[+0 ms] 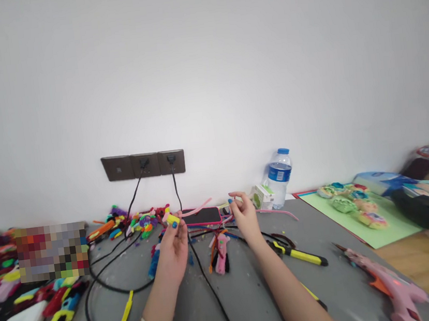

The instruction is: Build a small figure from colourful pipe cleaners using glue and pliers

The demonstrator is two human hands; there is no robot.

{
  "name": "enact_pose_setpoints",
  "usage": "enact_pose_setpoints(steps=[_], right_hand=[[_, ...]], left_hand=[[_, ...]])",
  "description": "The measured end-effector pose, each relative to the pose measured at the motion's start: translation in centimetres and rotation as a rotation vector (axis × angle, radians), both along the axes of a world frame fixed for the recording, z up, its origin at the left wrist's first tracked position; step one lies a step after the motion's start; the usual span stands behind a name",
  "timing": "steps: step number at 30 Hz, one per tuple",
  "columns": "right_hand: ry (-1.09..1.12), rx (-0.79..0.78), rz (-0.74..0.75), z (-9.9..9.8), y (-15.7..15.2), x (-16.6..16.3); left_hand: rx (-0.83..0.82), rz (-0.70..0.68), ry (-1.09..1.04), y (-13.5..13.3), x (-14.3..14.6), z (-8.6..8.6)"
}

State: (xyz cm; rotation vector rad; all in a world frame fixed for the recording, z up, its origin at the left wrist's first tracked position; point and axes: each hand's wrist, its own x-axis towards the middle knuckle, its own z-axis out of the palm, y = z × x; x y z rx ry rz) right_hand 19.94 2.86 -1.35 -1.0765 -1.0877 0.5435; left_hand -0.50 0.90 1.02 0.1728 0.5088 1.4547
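My left hand [176, 251] is closed in a pinch around a small yellow fuzzy piece [172, 220], which looks like bent pipe cleaner. From it a pale pink pipe-cleaner strand [197, 207] sticks out toward the right. My right hand [245, 216] is raised a short way to the right, thumb and finger drawn together; whatever lies between them is too small to make out. Below and between the hands, a pink pipe-cleaner figure [221, 253] rests on the grey table [247, 302]. Behind them lies a phone with a pink edge [201, 216].
Black cables [202, 266] run from the wall sockets [142, 165] across the table. Colourful pipe-cleaner pieces [144, 224] are heaped at left. Toward the right are a yellow-handled cutter [304, 256], a pink glue gun [396, 289], a water bottle [279, 178], a small box [263, 197] and green paper [391, 230].
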Motion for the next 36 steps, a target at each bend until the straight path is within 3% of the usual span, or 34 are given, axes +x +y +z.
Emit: enact_pose_setpoints(steps=[4,6,8,12,14,22,27,31,36], right_hand=[[-0.292,-0.045,-0.158,-0.9,0.1,0.0],[-0.352,-0.034,-0.165,-1.0,0.1,-0.1],[-0.346,0.009,-0.03,-0.6,-0.1,-0.5],[-0.259,0.048,0.417,0.6,-0.8,-2.0],[-0.189,0.024,0.505,0.9,-1.0,-2.7],[0.299,0.008,0.306,0.4,-0.2,-1.9],[0.565,0.021,0.304,0.5,0.3,-0.8],[0.586,0.052,0.321,0.8,0.3,-0.6],[0.515,0.017,0.465,1.6,-0.5,-1.5]], left_hand=[[0.03,-0.004,0.051,-0.2,0.1,-0.1],[0.051,-0.011,0.086,-0.2,0.2,-0.2],[0.079,-0.008,0.122,-0.2,0.3,-0.5],[0.11,-0.02,0.235,-0.1,0.6,-1.3],[0.123,-0.049,0.299,-0.1,0.7,-1.6],[0.166,-0.231,0.409,-1.1,1.4,-1.6],[0.12,-0.177,0.4,-1.0,1.4,-1.4],[0.105,-0.123,0.389,-0.7,1.1,-1.5],[0.128,-0.101,0.404,-0.8,1.2,-1.5]])
